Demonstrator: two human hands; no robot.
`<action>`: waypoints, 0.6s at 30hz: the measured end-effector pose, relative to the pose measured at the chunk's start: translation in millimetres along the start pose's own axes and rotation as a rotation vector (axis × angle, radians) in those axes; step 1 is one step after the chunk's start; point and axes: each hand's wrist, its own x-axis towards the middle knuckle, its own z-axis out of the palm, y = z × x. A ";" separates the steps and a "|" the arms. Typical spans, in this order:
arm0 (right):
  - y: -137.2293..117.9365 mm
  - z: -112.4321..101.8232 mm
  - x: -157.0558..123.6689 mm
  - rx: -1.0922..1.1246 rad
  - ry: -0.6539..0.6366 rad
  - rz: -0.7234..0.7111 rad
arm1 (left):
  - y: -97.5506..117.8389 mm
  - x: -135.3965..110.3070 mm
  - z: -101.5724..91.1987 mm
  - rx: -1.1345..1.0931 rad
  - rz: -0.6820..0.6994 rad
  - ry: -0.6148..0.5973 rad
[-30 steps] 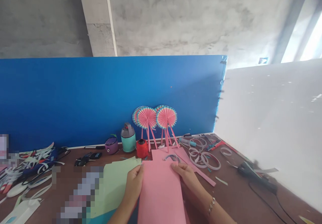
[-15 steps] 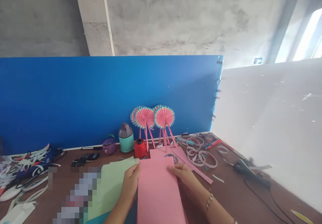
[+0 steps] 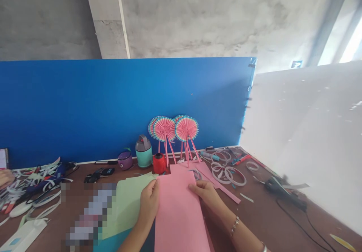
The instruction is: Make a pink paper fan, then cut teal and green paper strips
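A: Hands?
B: Left hand and right hand each pinch the far corners of the pink paper.
A: Location?
B: Lower centre of frame, beside green paper on the table.

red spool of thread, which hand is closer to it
Left. The left hand, pinching the left edge of the pink paper sheet, is just in front of the red spool of thread; the right hand, holding the sheet's right edge, is farther off.

Bright daylight from upper right, white panel glaring; edges distorted; pixelated patch lower left.
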 end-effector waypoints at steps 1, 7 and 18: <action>1.2 -0.9 0.2 -0.038 -0.008 0.015 | 0.5 0.2 -0.3 0.006 0.009 0.007; 2.8 -8.0 9.1 -0.138 0.010 -0.017 | 1.4 -0.7 1.1 0.020 0.035 0.018; 3.1 -7.8 2.8 -0.053 -0.042 0.054 | 7.9 -0.5 -4.0 0.000 0.030 0.090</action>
